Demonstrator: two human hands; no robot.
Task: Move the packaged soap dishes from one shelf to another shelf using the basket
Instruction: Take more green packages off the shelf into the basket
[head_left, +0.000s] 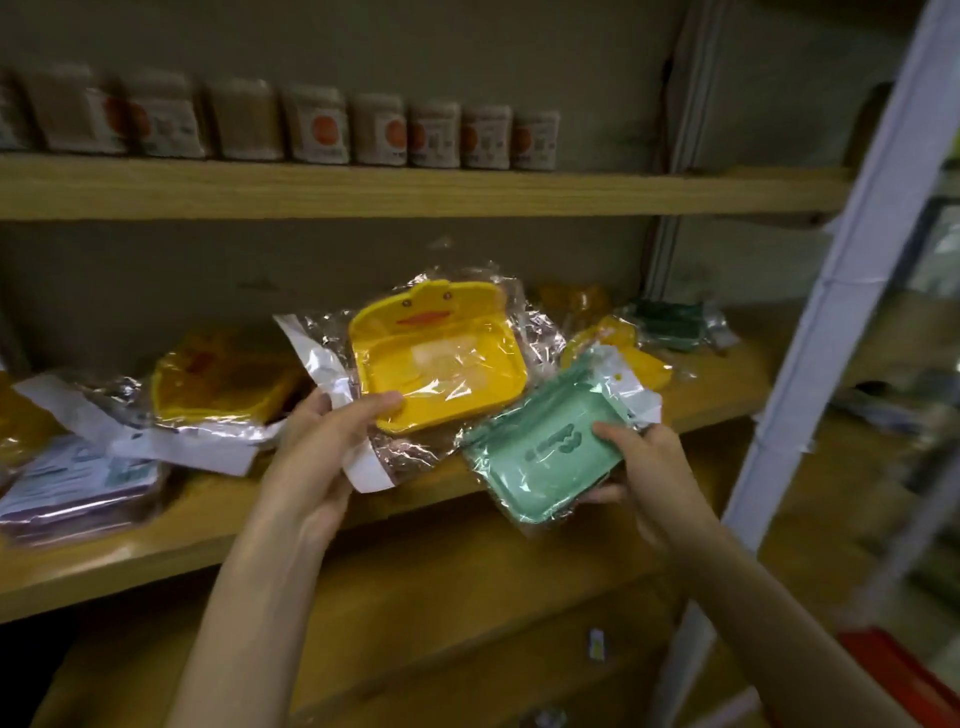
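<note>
My left hand (327, 457) grips a yellow duck-faced soap dish (436, 364) in clear plastic wrap, thumb on its front edge, held just above the middle wooden shelf (156, 540). My right hand (644, 467) holds a mint-green wrapped soap dish (540, 457) tilted in front of the shelf edge. More wrapped dishes lie on that shelf: a yellow one (223, 384) at the left, another yellow one (623, 353) and a dark green one (670, 322) at the right. A red shape (904, 675), perhaps the basket, shows at the bottom right corner.
Flat purple-and-white packets (78, 493) are stacked at the shelf's left end. A row of brown packages (322, 130) lines the upper shelf (415, 192). A white shelf post (831, 312) rises at the right. A lower wooden shelf (415, 623) lies beneath.
</note>
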